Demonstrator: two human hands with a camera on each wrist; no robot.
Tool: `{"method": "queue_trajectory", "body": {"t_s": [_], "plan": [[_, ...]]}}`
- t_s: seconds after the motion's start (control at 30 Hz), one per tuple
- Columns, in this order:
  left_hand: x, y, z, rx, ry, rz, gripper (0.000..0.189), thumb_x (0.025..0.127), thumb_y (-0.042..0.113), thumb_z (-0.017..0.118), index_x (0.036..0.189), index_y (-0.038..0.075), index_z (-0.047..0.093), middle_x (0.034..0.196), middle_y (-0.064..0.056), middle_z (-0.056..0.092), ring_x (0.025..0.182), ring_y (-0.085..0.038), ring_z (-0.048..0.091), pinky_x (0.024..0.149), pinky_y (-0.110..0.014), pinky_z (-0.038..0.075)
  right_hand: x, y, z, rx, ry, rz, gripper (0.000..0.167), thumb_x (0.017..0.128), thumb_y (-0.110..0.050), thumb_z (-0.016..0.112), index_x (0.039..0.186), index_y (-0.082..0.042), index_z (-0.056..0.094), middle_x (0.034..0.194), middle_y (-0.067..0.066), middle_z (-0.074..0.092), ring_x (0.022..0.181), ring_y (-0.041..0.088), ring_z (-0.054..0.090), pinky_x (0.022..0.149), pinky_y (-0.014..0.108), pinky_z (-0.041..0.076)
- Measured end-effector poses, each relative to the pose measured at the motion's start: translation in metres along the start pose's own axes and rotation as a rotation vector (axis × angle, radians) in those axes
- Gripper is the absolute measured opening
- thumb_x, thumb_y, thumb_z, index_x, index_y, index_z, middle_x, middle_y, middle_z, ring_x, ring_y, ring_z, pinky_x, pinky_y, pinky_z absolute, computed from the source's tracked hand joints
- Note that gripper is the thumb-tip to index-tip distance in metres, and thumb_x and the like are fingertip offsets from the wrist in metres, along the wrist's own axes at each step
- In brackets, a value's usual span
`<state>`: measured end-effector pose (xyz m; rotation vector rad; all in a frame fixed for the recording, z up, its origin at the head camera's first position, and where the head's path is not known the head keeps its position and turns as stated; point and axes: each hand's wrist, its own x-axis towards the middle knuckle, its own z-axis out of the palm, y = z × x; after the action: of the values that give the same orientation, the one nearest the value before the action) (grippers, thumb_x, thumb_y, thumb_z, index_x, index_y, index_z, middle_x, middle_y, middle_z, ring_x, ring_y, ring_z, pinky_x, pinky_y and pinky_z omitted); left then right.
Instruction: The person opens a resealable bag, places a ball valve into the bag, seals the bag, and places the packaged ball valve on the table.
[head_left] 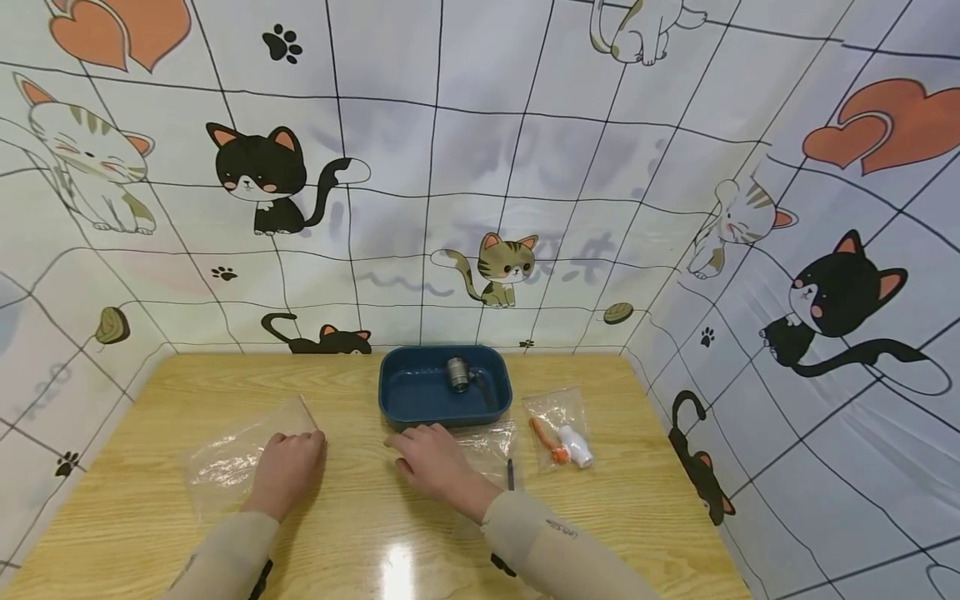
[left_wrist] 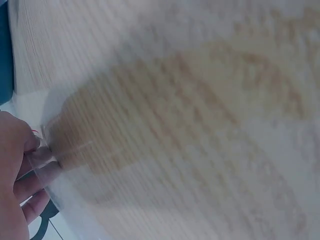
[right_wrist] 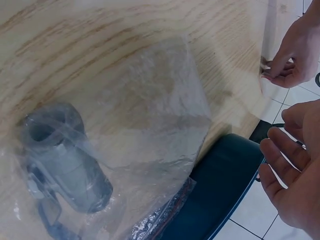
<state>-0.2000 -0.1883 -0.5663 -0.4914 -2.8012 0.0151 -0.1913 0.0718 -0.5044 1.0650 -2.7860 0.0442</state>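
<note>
My left hand (head_left: 288, 471) pinches the edge of a clear plastic bag (head_left: 228, 458) on the left of the table; thumb and fingers grip the film (left_wrist: 42, 160) in the left wrist view. My right hand (head_left: 431, 458) is in front of the blue tray (head_left: 397, 417), its fingers loosely bent and holding nothing in the right wrist view. Inside the tray lies a grey metallic cylinder (head_left: 457, 375) with a dark arm beside it. Under my right wrist, another clear bag (right_wrist: 165, 110) covers a grey cylindrical piece (right_wrist: 75, 170) with a handle-like part.
To the right of the tray, a third clear bag (head_left: 558, 408) contains an orange piece (head_left: 545, 437) and a white piece (head_left: 576, 447). The wooden table (head_left: 360, 542) meets cat-print cloth walls (head_left: 405, 275) at the back and both sides.
</note>
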Motion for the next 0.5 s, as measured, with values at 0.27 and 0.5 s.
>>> {"method": "queue_trajectory", "body": {"t_s": [0.27,0.5], "plan": [[-0.004,0.010,-0.010,-0.083,0.087,-0.044,0.008,0.084,0.011,0.071,0.084,0.010,0.064,0.075,-0.006,0.070,0.070,-0.027,0.068,0.071,-0.048,0.051,-0.002,-0.002,0.001,0.011,0.018,-0.010,0.027,0.095,-0.025,0.063,0.122,-0.027,0.064,0.112,-0.009,0.070,0.097,0.009,0.066,0.083,0.028,0.050],[-0.005,0.022,-0.027,-0.146,0.186,-0.026,0.006,0.083,0.012,0.068,0.089,0.012,0.067,0.086,-0.004,0.073,0.082,-0.026,0.070,0.078,-0.048,0.052,0.000,-0.002,0.002,0.016,0.040,0.003,0.030,0.093,-0.026,0.065,0.123,-0.027,0.064,0.111,-0.009,0.070,0.097,0.009,0.065,0.083,0.027,0.049]]}}
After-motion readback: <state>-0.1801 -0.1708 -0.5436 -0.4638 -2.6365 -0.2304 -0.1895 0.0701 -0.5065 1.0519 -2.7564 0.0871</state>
